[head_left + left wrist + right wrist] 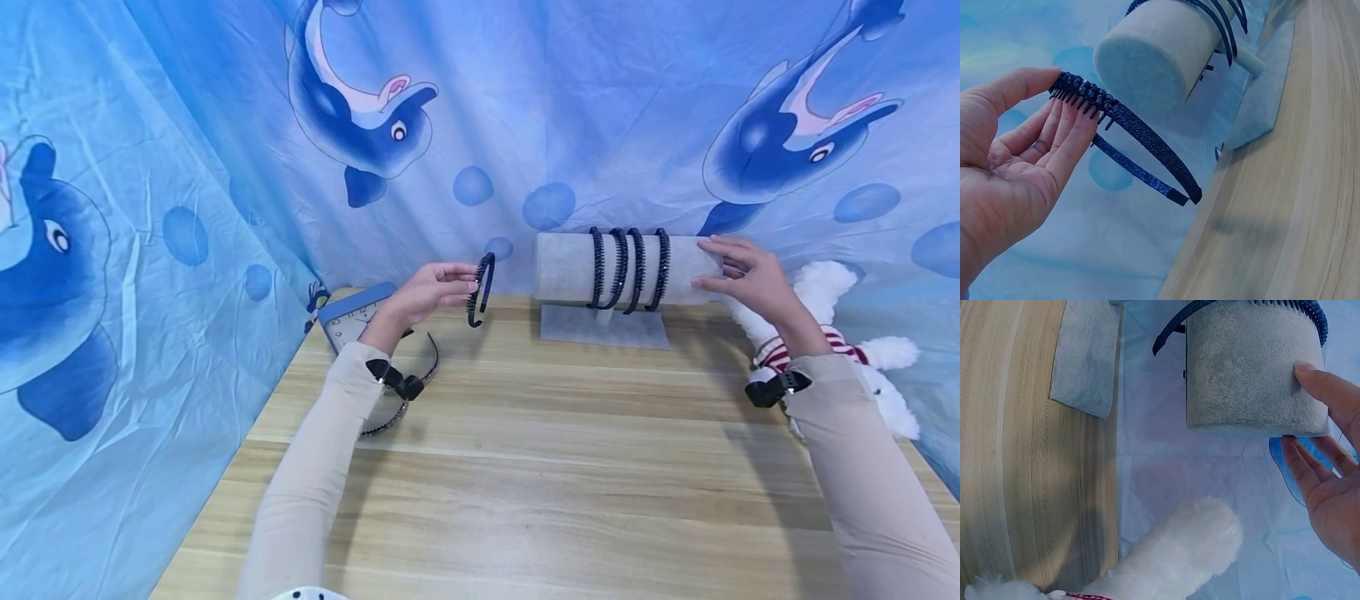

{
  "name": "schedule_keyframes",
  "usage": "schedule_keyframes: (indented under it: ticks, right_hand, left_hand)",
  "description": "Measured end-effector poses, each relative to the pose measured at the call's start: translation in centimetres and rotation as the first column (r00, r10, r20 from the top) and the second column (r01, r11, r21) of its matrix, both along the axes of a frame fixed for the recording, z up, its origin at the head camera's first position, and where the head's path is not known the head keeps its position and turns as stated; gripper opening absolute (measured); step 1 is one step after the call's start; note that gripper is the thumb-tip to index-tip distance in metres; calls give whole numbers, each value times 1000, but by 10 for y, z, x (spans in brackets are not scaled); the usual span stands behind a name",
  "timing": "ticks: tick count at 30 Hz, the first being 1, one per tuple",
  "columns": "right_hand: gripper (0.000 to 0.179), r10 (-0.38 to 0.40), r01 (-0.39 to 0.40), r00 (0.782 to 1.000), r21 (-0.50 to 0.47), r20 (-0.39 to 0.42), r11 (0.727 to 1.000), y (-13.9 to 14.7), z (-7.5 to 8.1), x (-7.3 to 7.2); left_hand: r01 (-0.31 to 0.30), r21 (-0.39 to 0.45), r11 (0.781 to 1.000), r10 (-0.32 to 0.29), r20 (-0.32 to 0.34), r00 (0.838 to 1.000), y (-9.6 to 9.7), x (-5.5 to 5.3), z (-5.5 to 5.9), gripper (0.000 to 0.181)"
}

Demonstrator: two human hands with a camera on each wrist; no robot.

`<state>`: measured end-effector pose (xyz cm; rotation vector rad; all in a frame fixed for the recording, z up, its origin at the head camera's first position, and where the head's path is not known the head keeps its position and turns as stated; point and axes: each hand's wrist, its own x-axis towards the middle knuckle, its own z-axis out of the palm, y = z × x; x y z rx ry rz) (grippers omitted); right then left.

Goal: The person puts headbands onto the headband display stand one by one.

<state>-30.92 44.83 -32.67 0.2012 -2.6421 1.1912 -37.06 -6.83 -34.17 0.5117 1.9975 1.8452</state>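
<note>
My left hand (437, 292) pinches a dark headband (491, 279) between thumb and fingers, left of a grey headband stand (566, 267). In the left wrist view the headband (1154, 147) has dark beads and comb teeth at its top, and its two ends point toward the stand's base. Several dark headbands (640, 268) hang round the stand's padded roll. At the roll's right end, my right hand (757, 279) holds it, thumb on the front and fingers around the end. The right wrist view shows the thumb pressing the plush roll (1247, 375).
More headbands (386, 429) lie on the wooden table (525, 483) under my left forearm. Behind that wrist leans a blue clock (348, 321). A white plush toy (885, 392) in red stripes sits beneath my right forearm. A blue dolphin-print curtain (585, 100) encloses the table.
</note>
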Motion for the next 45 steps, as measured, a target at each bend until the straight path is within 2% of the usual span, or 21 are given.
schedule_keyframes:
  ticks: [8, 18, 33, 45]
  right_hand:
    - [65, 5, -5, 1000, -17, -8, 1000, 0, -1, 0]
    - [65, 5, -6, 1000, -16, -7, 1000, -2, 1, 2]
    - [67, -15, 15, 1000, -1, 17, 1000, 0, -1, -1]
    - [67, -10, 10, 999, 2, 31, 1000, -2, 2, 1]
  left_hand:
    - [13, 32, 999, -13, 6, 1000, 17, -5, 6, 52]
    - [-27, 65, 998, 26, 18, 1000, 40, -7, 15, 51]
    - [-63, 145, 987, 57, 40, 998, 72, -12, 21, 48]
    - [-60, 64, 996, 60, 5, 998, 88, -12, 23, 49]
